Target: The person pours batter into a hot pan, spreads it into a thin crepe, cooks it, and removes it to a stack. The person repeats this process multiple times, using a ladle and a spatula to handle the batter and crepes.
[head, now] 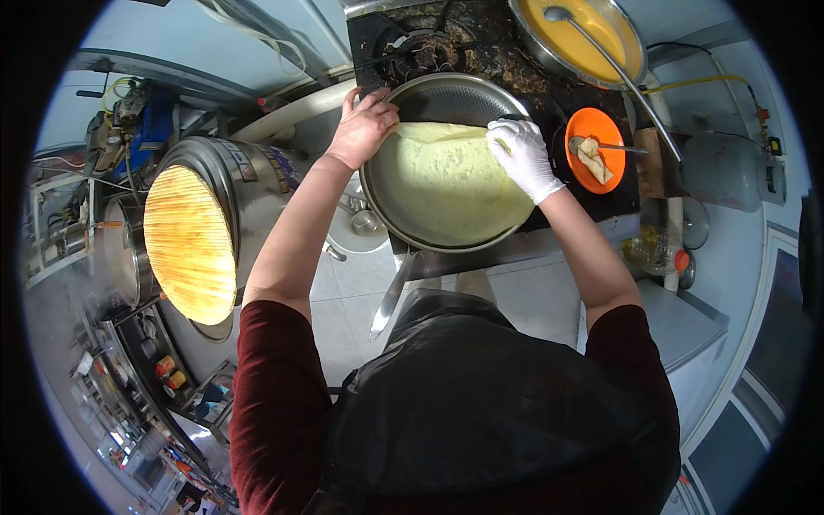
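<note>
A thin pale green pancake (450, 187) lies in a large frying pan (460, 90) on the stove, its far edge lifted or folded between my hands. My bare left hand (365, 125) pinches the left end of that edge near the pan's rim. On the right, my right hand (523, 154), in a white disposable glove, grips the other end. The pan's metal handle (391, 302) points towards me. Right of the pan stands an orange plate (595, 177) with a spoon and a folded piece of food (593, 162) on it.
A metal bowl of yellow batter (595, 38) with a long ladle (618, 71) stands at the back right. Behind the pan is a dirty gas burner (428, 48). At left, a round ribbed lid or board (190, 244) rests against a large metal pot (251, 187). A gas cylinder (721, 170) stands at far right.
</note>
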Demonstrator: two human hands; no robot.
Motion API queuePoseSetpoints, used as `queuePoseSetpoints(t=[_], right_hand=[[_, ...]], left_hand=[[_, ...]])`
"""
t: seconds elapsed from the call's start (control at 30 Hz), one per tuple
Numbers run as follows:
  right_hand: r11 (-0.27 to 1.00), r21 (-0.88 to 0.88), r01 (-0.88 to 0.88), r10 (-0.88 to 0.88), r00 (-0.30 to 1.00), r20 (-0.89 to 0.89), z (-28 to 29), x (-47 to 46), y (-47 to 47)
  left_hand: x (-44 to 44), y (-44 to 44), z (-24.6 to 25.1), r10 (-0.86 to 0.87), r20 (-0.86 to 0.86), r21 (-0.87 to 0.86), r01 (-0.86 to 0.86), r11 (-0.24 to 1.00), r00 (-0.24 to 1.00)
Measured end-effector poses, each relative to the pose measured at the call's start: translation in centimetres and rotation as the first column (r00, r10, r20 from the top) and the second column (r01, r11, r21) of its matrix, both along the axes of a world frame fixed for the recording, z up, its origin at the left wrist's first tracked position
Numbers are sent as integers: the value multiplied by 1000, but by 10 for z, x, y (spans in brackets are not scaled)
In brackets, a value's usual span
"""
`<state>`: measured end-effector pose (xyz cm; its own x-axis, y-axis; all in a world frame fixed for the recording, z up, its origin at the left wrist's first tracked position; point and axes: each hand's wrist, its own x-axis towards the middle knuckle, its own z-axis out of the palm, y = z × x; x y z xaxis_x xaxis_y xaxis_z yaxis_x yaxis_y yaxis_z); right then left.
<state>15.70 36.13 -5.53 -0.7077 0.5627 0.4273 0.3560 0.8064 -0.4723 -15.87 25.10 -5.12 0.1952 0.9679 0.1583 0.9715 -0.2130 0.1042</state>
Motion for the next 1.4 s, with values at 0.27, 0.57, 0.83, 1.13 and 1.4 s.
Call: queuePoseSetpoints(t=[0.27,0.57,0.83,1.13,1.4], right_hand=[[972,-229,-55,46,998,-44,18,46,-30],[971,-154,-181,171,982,-74,54,99,-67],[890,-325,-321,324,945,-45,129,119,-78],[286,-926,-248,229,956,-185,153,77,-9],[463,-809,-361,231,931,-283,206,36,61]], left_hand=[[34,-70,25,-81,159,81,68,994,984],[99,-149,75,-68,245,-4,71,997,967],[126,-171,163,159,650,-317,75,946,743],[81,-98,195,436,836,-529,280,801,332],[53,-48,256,307,835,-404,132,905,456]])
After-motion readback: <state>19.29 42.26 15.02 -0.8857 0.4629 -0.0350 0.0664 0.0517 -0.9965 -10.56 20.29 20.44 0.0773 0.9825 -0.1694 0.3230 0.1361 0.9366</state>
